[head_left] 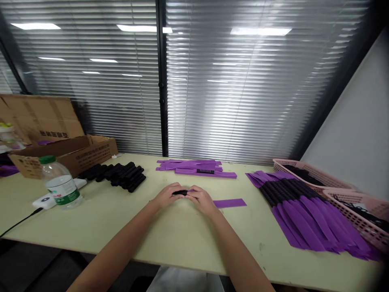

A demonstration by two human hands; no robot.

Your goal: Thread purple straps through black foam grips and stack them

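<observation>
Between my left hand [166, 196] and right hand [201, 199], I have a black sleeve [181, 192] pinched by both. Right of this grip, a purple strip [231, 203] shows; leftward lies a sleeve pile [123, 175].

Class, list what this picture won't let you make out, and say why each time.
- Head view: whether the purple strip enters the black sleeve; the left hand and right hand cover it.
- Head view: the floor of the cardboard box; its near wall hides it.
- Head view: small print on the bottle; too small and blurred.
- Head view: the nearer pink basket's right end; cut off by the picture's edge.
</observation>
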